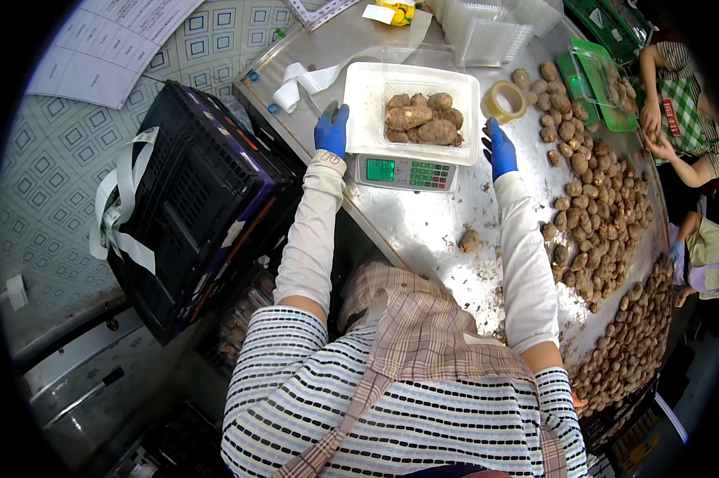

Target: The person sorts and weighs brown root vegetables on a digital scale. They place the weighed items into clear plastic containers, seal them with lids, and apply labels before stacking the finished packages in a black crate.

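Observation:
A digital kitchen scale (407, 173) with a lit display stands before me, a white tray (365, 89) on top. In the tray lies a clear plastic container (431, 146) filled with brown taro corms (410, 118). My left hand (332, 129), in a blue glove, is at the tray's left edge; whether it touches the tray I cannot tell. My right hand (501, 148), gloved too, is just right of the tray with its fingers apart and nothing held. A roll of tape (505, 102) lies beyond its fingertips. A single corm (470, 241) lies on the metal table (419, 224).
Stacked clear containers (485, 36) stand at the back. Heaped corms (598, 221) spread along the right side. A green scale (616, 113) and two co-workers are beyond them. Black crates (186, 203) with a white label strip (117, 185) stand left of the table.

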The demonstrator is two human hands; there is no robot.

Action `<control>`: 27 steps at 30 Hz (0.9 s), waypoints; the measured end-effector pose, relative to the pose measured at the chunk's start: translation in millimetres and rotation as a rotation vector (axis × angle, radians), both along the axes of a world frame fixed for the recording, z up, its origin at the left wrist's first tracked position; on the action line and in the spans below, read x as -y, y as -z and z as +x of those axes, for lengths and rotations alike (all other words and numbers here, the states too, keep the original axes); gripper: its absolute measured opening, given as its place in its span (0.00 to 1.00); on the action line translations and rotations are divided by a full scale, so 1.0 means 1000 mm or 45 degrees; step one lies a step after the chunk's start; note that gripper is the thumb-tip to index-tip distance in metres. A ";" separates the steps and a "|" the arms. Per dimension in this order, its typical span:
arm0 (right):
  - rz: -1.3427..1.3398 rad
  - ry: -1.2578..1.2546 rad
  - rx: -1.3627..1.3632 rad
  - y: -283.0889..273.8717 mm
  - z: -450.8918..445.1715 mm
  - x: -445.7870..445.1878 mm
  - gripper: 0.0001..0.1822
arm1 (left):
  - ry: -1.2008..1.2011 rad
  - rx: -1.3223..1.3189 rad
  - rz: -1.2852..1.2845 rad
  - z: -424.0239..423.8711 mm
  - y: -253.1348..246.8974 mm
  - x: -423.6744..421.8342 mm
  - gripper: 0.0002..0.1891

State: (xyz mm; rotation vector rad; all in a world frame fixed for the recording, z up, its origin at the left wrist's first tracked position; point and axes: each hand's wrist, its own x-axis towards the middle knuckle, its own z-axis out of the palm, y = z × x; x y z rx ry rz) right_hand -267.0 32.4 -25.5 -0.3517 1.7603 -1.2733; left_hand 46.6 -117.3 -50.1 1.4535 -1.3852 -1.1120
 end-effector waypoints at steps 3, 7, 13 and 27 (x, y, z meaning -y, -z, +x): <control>0.025 0.013 0.347 0.013 0.005 0.007 0.44 | -0.027 -0.643 0.512 0.002 0.021 -0.006 0.28; -0.288 -0.064 0.793 0.041 0.010 0.009 0.44 | 0.037 -1.219 0.808 -0.005 0.013 -0.021 0.27; -0.157 -0.120 0.704 0.001 0.020 -0.014 0.47 | 0.105 -1.202 0.835 0.009 0.012 -0.053 0.28; -0.367 0.376 0.188 -0.034 -0.004 -0.054 0.33 | 0.214 -0.649 0.336 -0.038 -0.071 0.001 0.27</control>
